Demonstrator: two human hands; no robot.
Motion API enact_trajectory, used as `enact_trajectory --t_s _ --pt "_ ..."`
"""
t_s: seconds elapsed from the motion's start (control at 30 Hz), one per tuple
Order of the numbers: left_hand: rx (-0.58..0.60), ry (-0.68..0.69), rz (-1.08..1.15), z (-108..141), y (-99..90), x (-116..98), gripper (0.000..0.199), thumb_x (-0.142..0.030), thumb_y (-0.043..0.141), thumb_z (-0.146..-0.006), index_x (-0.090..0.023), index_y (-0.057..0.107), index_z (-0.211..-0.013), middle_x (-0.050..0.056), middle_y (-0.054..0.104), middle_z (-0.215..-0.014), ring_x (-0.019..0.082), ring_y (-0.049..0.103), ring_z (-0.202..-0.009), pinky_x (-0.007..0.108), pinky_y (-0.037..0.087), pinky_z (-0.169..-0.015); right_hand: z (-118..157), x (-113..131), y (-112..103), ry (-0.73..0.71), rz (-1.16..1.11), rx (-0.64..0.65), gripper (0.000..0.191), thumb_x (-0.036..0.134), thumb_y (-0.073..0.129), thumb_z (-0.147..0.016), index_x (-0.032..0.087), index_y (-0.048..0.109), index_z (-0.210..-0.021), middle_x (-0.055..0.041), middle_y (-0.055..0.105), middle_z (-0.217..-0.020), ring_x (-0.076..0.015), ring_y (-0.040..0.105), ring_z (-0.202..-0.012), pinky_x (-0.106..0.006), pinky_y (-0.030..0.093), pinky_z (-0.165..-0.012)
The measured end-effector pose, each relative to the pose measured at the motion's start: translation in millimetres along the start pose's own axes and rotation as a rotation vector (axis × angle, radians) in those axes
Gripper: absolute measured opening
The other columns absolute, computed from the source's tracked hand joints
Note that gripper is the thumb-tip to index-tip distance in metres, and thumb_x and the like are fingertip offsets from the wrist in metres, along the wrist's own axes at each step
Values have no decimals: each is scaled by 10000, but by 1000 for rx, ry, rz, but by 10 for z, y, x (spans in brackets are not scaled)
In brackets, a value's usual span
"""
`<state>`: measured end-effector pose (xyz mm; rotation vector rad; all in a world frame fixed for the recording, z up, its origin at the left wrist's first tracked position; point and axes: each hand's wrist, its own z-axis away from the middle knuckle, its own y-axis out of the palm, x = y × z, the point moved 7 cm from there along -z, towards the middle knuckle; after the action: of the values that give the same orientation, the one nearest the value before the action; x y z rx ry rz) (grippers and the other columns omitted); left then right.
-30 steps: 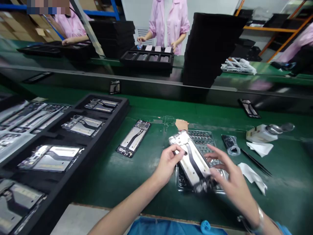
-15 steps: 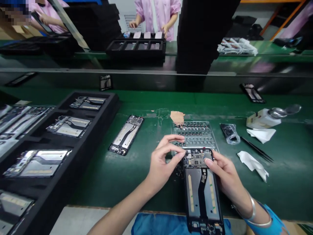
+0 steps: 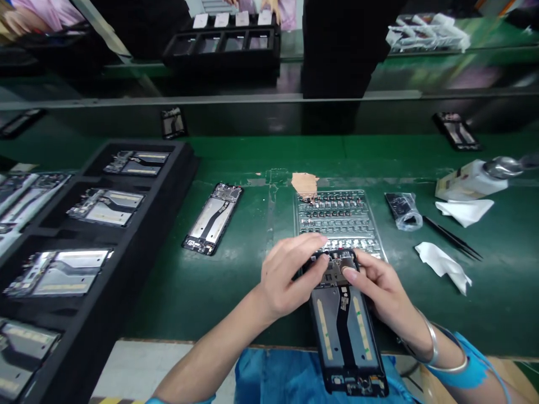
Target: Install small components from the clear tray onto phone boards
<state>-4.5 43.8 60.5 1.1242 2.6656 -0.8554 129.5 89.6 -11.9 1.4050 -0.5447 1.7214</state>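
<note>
An opened phone (image 3: 346, 331), its circuit board, black flex cable and silver inner plate bare, slants over the table's front edge. My right hand (image 3: 381, 286) grips it by the upper right edge, thumb on the board and fingers around the side. At the phone's upper left corner is my left hand (image 3: 290, 275), closed, with thumb and fingers bent together over the board; whatever is between its fingertips is hidden. Just beyond both hands lies a clear plastic tray (image 3: 337, 224) with rows of small parts. Left of it another opened phone (image 3: 214, 219) rests on the green table.
A black foam tray (image 3: 138, 247) holds several opened phones at left. To the right are black tweezers (image 3: 452, 238), white wipes (image 3: 444, 266), a plastic bag (image 3: 406, 212) and a white bottle (image 3: 471, 179). A ledge (image 3: 236, 101) crosses behind; a co-worker's hand (image 3: 269, 8) shows beyond.
The view has tipped downward. My left thumb and fingers have moved inward over the phone's upper left corner, covering more of it. My right hand keeps its grip on the phone.
</note>
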Motion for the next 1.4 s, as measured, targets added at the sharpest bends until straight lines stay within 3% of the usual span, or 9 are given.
enact_trajectory --t_s 0.2,0.43,0.53,0.63,0.7,0.77,0.93,1.17,1.4 --pt "146 127 -48 2 63 -54 75 -53 573 -793 -108 595 -839 124 678 -972 212 617 -989 317 553 -755 -39 -21 -19 14 37 14 166 360 568 -845 198 531 -836 36 500 -660 -76 390 -529 -192 361 -488" --pt "274 4 52 5 117 43 148 -66 498 -835 -169 577 -907 101 648 -1044 209 596 -1009 348 516 -787 -40 -1 -44 45 12 -23 169 368 591 -822 204 553 -832 19 560 -706 -98 463 -559 -205 404 -512" --pt "288 -263 283 1 147 157 194 -104 506 -844 -194 573 -1002 102 622 -1084 211 574 -1033 372 482 -845 -39 -10 -72 54 -55 -44 194 365 586 -824 220 573 -951 9 593 -718 -120 523 -574 -223 443 -525" --pt "338 -759 663 148 308 320 328 -208 567 -837 -214 474 -1151 96 591 -1109 204 561 -1039 316 477 -812 -46 4 -112 32 -77 -63 220 356 574 -833 227 571 -1011 -4 610 -741 -135 555 -600 -241 465 -549" --pt "414 -1032 924 298 468 312 315 -266 583 -832 -204 452 -1112 70 595 -1022 182 581 -946 266 469 -745 -54 22 -123 22 -30 -58 206 365 558 -841 231 569 -998 1 597 -727 -130 539 -584 -241 455 -539" --pt "466 -1159 1096 392 579 251 234 -282 589 -826 -192 465 -1002 23 577 -896 145 571 -831 237 444 -714 -65 65 -144 -7 103 -80 179 371 574 -825 222 572 -924 11 561 -686 -125 509 -571 -231 426 -520" --pt "541 -1167 1048 483 657 177 172 -231 588 -811 -188 491 -947 -5 509 -846 129 506 -792 231 403 -713 -96 236 -170 -132 424 -187 156 317 611 -777 193 534 -724 13 512 -664 -124 486 -615 -227 397 -561" --pt "599 -1167 1021 500 657 157 186 -233 565 -816 -195 496 -985 -1 506 -844 139 497 -781 251 399 -708 -104 267 -154 -161 474 -125 141 285 547 -829 187 537 -729 -5 529 -675 -128 495 -639 -232 398 -576" --pt "603 -1143 959 460 596 158 162 -335 507 -863 -208 505 -963 -36 391 -695 108 372 -624 229 296 -575 -110 241 -161 -151 513 -115 119 250 559 -801 189 527 -704 8 515 -627 -118 484 -584 -229 381 -532"
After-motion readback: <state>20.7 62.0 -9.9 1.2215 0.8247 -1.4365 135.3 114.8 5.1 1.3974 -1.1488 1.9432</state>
